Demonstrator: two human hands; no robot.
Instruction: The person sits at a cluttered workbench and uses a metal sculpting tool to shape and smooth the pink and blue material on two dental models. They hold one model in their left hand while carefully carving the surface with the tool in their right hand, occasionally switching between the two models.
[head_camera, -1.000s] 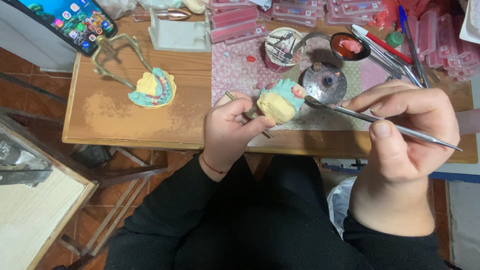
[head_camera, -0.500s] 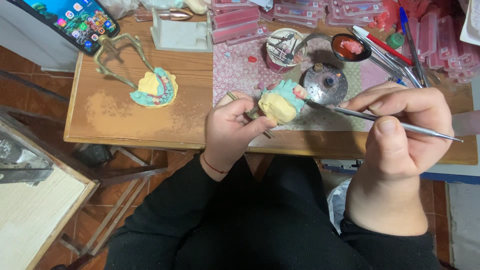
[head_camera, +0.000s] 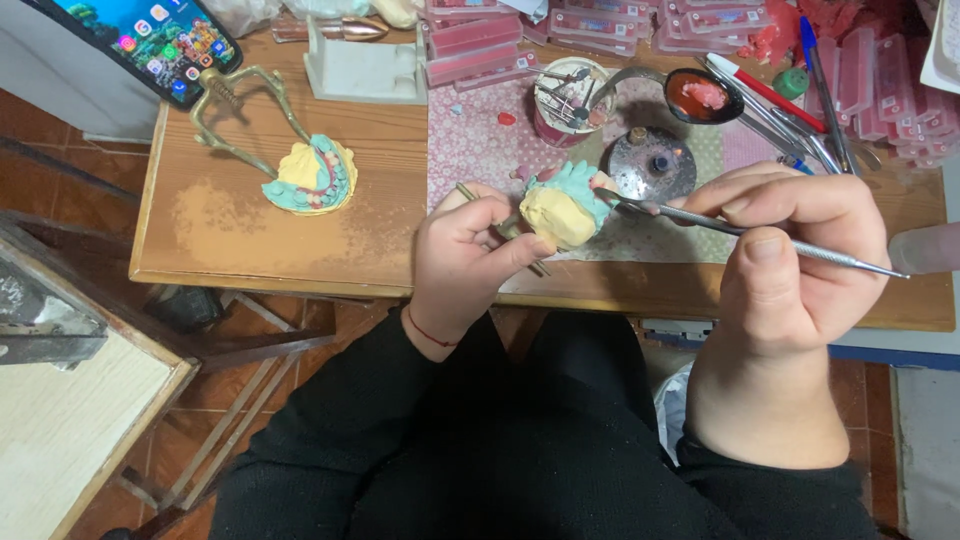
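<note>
The left hand (head_camera: 465, 250) closes around a yellow and teal dental cast (head_camera: 562, 205) above the table's near edge. The right hand (head_camera: 790, 250) pinches a thin metal tool (head_camera: 740, 230), its tip touching the cast at three o'clock; work looks mid-way. A second cast (head_camera: 312, 175) sits at ten o'clock on the wooden table (head_camera: 240, 230), tiled floor below.

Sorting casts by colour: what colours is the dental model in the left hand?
Yellow and teal dental model, head view.

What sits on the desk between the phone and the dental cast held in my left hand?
In the head view, a second yellow-and-teal cast on a brass articulator frame.
</note>
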